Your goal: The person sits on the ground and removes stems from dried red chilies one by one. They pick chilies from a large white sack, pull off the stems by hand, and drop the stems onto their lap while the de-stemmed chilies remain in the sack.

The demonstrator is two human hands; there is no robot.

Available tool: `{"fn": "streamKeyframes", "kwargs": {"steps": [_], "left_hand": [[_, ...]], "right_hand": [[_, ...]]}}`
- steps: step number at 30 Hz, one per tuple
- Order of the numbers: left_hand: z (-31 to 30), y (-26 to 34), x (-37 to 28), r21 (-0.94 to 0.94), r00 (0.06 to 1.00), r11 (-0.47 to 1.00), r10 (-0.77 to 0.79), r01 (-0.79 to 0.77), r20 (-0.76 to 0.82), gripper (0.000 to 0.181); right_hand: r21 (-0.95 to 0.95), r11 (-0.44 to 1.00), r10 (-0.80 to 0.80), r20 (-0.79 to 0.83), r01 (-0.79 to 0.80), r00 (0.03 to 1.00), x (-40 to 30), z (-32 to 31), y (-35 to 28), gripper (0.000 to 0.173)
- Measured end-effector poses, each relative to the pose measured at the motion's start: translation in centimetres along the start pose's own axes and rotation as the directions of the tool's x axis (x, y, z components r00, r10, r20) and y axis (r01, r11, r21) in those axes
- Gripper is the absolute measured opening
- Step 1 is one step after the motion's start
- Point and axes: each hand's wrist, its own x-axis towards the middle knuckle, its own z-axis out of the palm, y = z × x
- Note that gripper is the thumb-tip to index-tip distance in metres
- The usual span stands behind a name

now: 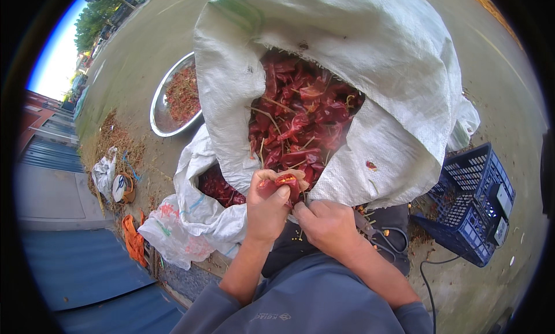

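My left hand (266,212) grips a red chili pepper (291,183), whose split side shows yellow seeds. At the pepper's lower end, the thumb and fingers of my right hand (329,225) are pinched together; their tips are partly hidden. Just beyond both hands gapes a large white woven sack (390,117) with its rim folded out. Dried red chili peppers (299,117), some with long pale stems, fill its mouth. A pair of scissors (386,238) lies on my dark trousers, right of my right hand. Loose seeds are scattered on the trousers.
Left of the big sack stand a smaller white sack (186,178) of red peppers and a metal basin (156,117) of stems and scraps. A plastic bag (173,234) lies nearby. At right, a blue plastic crate (468,204) has devices attached and a black cable (427,282).
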Motion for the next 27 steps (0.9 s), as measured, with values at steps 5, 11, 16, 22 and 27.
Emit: {"fn": "streamKeyframes", "kwargs": {"steps": [5,11,16,22,27], "left_hand": [[-0.8,0.9,0.7,-0.073,0.995,0.993,0.097,-0.096,0.009,0.051],[-0.4,-0.8,1.6,-0.213,1.000,0.977,0.020,-0.018,0.010,0.037],[0.0,-0.8,1.3,-0.338,0.998,0.941,0.047,-0.030,0.044,0.030],[0.2,1.7,-0.2,0.570,0.942,0.756,0.198,-0.322,0.269,0.039],[1.9,0.5,-1.6,0.669,0.835,0.526,0.167,-0.525,0.524,0.046]], "right_hand": [[0.258,0.960,0.145,-0.135,-0.106,0.980,-0.2,-0.4,0.2,0.022],[0.028,0.998,0.045,0.114,-0.048,0.992,0.3,0.9,0.1,0.041],[0.193,0.972,0.127,0.043,-0.133,0.991,0.1,0.2,0.2,0.050],[0.722,0.504,0.562,0.142,-0.474,0.815,-1.3,-3.6,-1.1,0.041],[0.822,0.281,0.630,0.231,-0.495,0.741,-2.1,-4.8,-1.4,0.050]]}}
